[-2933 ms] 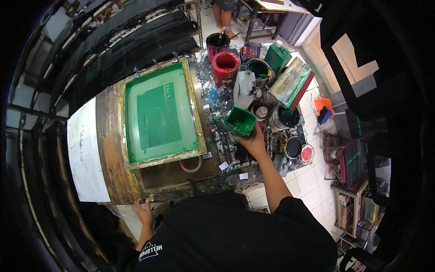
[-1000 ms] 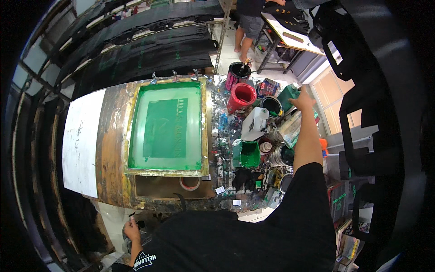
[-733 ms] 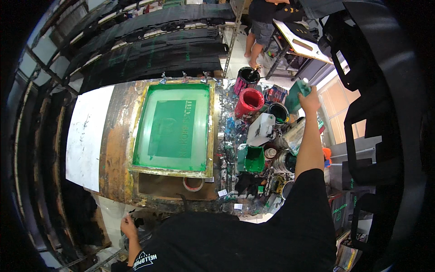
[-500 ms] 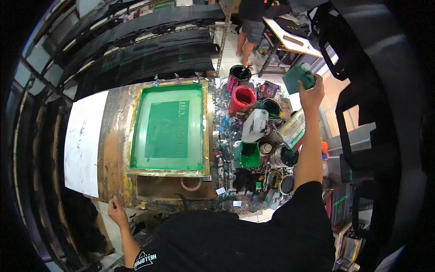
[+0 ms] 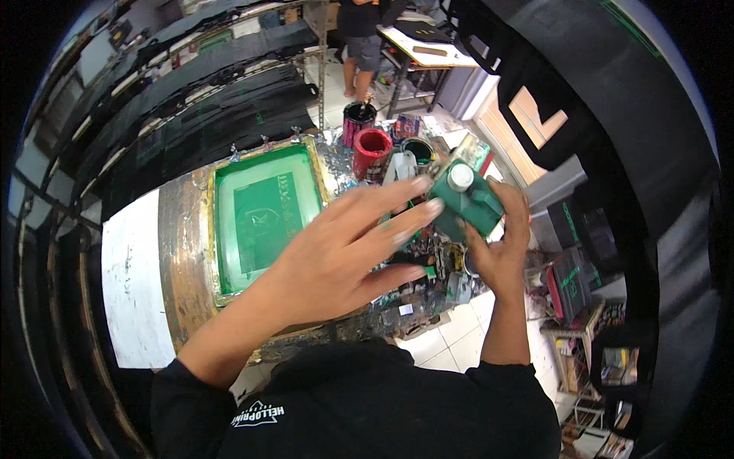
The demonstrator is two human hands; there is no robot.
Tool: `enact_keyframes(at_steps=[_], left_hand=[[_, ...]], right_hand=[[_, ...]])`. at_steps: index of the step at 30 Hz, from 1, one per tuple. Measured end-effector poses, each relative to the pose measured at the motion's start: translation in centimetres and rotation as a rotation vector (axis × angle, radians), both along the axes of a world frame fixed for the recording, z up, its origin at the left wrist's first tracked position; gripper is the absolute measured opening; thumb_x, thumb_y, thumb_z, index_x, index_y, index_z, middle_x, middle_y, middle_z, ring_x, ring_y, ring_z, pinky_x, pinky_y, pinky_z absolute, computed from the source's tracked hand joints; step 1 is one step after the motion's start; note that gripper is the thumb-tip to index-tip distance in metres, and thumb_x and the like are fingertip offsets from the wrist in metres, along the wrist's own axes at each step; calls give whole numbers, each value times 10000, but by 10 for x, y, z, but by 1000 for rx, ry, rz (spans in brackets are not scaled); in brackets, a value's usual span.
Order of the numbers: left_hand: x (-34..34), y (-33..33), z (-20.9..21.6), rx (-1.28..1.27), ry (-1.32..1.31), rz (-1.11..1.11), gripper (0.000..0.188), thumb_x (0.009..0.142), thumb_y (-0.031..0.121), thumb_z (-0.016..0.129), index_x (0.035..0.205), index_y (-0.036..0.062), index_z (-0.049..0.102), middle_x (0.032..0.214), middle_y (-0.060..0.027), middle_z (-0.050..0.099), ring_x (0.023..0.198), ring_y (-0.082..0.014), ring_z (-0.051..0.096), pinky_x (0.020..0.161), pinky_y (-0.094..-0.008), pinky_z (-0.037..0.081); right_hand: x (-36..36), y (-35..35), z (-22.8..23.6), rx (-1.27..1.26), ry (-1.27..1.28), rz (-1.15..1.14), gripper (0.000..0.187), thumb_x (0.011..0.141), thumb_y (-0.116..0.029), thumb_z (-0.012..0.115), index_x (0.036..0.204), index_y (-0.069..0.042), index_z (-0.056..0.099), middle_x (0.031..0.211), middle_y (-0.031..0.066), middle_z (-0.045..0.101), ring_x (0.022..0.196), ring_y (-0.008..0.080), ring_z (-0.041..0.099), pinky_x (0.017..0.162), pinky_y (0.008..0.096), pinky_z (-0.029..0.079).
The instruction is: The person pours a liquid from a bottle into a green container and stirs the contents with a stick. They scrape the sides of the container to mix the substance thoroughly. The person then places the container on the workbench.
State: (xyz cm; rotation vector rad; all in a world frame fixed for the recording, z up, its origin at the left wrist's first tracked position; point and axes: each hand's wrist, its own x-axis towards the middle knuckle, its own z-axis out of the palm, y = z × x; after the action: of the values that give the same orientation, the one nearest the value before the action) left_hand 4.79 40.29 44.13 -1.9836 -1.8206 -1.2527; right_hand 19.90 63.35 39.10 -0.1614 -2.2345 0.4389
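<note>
In the head view, your right hand (image 5: 501, 256) holds the green canister (image 5: 468, 200) from below, cap up, raised above the cluttered bench (image 5: 183, 252). Your left hand (image 5: 344, 249) reaches toward it, fingers (image 5: 397, 193) spread wide, so the cap stays free.

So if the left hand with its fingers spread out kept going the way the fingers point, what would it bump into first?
Most likely the green plastic jug with the white cap that the right hand holds up. The left hand points up and to the right, its fingertips nearly at the jug's side, though depth is hard to judge.
</note>
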Motion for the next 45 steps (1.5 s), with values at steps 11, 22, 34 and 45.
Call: enact_keyframes(at_steps=[11,22,34,45], left_hand=[[18,14,-56,-322,-18,-455,299,925,136,671,1197,13,658,1083,-130,597,1033,-313,568,926,-411,478],[35,-3,-74,-222,40,-217,373,829,308,787,1045,29,665,886,-127,566,829,-344,597,759,-419,497],[15,1,-57,-470,-52,-278,300,903,267,727,1086,31,701,1047,-146,640,998,-343,623,862,-428,512],[7,7,-70,-402,-178,-227,296,954,315,664,974,22,625,924,-113,603,901,-348,630,786,-458,519]], right_hand=[[98,-92,-70,-517,-169,120,568,745,-206,888,1193,-33,584,1208,118,615,1152,264,571,1024,394,432],[110,-118,-60,-490,-208,75,598,741,-129,848,1277,-60,591,1259,168,594,1191,370,576,1028,440,451],[91,-102,-58,-537,-315,200,755,773,-150,822,1459,-70,518,1319,174,577,1206,342,569,1046,412,434],[77,-83,-68,-503,-358,221,782,835,-199,795,1527,-95,446,1290,191,551,1166,346,570,1008,408,456]])
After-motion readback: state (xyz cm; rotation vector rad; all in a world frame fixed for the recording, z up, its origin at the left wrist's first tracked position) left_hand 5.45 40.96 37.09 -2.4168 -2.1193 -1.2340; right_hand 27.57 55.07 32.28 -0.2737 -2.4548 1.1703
